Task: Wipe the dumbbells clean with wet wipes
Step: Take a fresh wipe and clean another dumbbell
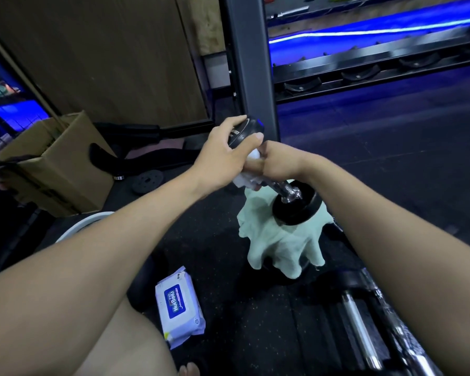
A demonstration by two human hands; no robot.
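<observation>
The left hand has its grip clamped over the upper black head of the dumbbell, fingers curled across the top and thumb along the side. The dumbbell stands tilted, its lower head resting on a pale green cloth draped over something on the dark floor. The right hand closes its grip round the chrome handle with a white wet wipe bunched between palm and metal. A pack of wet wipes lies on the floor beside the person's knee. More chrome-handled dumbbells lie at lower right.
</observation>
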